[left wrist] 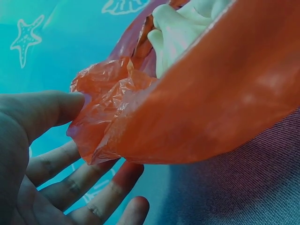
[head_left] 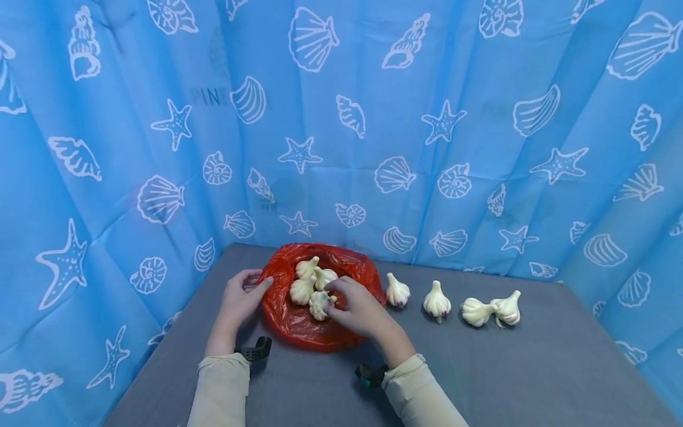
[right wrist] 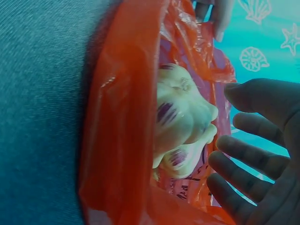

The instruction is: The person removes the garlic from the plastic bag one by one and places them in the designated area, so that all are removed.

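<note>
A red plastic bag (head_left: pixel 299 335) lies with its mouth spread, several garlic bulbs (head_left: pixel 302 290) grouped inside. My left hand (head_left: pixel 238 302) holds the bag's left rim, thumb on the near side and fingers behind, as the left wrist view shows the bunched plastic (left wrist: pixel 110 101) between them. Over the bag's right side reaches my right hand (head_left: pixel 363 308), beside the nearest garlic bulb (head_left: pixel 320 305). In the right wrist view its fingers (right wrist: pixel 248 154) are spread and apart from the purple-streaked bulbs (right wrist: pixel 180 112).
Right of the bag stand several more bulbs: one close to the rim (head_left: pixel 397 292), another bulb (head_left: pixel 437 302) farther along, and two touching bulbs (head_left: pixel 491 311). They rest on a grey-covered table (head_left: pixel 512 373). A blue shell-patterned curtain (head_left: pixel 341 142) hangs behind and at the sides.
</note>
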A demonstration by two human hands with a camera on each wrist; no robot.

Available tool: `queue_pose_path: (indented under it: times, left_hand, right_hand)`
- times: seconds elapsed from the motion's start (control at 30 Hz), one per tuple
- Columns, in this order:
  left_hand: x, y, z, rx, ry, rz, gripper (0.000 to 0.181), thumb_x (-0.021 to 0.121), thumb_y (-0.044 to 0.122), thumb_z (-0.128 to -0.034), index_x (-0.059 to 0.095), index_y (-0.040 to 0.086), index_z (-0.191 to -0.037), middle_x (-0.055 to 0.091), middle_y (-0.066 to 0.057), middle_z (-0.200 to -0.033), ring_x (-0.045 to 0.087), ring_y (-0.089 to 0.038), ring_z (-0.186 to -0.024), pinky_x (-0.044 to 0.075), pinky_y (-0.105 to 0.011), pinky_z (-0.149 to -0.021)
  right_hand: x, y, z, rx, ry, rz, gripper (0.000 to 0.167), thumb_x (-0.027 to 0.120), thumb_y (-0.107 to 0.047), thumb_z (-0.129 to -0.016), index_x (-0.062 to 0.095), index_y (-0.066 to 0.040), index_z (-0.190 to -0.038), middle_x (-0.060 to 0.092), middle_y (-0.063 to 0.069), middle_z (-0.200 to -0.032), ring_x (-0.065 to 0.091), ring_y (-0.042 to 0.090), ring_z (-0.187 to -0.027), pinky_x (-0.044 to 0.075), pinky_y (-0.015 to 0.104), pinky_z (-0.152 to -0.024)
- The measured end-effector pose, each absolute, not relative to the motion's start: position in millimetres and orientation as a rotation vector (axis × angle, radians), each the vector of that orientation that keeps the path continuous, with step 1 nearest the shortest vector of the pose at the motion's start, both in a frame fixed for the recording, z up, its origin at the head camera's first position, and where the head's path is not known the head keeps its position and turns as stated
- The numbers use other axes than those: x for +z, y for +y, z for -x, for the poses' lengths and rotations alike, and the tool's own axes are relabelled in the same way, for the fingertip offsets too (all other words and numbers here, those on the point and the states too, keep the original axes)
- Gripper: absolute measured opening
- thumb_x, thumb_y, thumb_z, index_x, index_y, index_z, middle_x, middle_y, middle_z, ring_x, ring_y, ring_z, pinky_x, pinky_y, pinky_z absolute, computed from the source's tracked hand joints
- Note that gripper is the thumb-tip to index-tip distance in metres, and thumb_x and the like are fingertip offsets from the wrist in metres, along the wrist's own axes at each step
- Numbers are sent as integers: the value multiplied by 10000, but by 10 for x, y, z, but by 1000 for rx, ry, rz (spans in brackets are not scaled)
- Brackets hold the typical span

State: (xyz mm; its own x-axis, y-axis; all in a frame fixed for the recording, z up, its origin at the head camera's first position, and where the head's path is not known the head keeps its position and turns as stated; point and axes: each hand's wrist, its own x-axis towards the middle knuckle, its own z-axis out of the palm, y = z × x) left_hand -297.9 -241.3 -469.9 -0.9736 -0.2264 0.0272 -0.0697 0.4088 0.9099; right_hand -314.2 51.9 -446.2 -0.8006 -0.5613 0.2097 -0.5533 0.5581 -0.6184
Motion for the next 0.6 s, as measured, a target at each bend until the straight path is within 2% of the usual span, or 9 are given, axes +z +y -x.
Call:
queue_pose_path:
  times: [0.33,0.6]
  left_hand:
    - [-4694,-2414,2976,-1614,-2532,-272,578,667,417,-1039,557,64,-1483,611,-221,-1425,656,-370,-1244,594,-508,-1032]
    - [-4694,-2409,2976,-1614,-2534,-280,577,668,420,-1039,559,70,-1484,613,-220,-1423,656,-372,-1247,586,-524,-1042]
  right_hand:
    - [-4496,496,3138,-1012,2801,1001,452,776,-228,-973,658,-92,-1388,673,111,-1362,649,306,-1249,575,502,-1067]
    - [-4554,481,3147,-931,2816,1039,501,787,-210,-959,644,-111,-1428,678,63,-1326,657,265,-1100,602,419,-971]
